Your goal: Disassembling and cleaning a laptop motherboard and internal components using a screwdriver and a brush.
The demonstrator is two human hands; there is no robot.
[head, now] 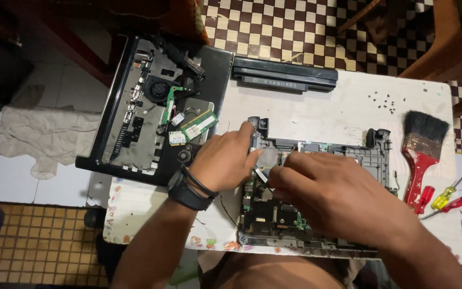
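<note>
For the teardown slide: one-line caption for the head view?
Both hands, left hand and right hand, work on an opened laptop chassis; battery, brush nearby.

Board [274, 214] middle (under hands [274, 171]) hidden

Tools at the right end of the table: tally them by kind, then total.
Paintbrush with red handle and black bristles: 1
Red-handled screwdrivers: 2
Yellow-handled screwdriver: 1
Total: 4
</note>
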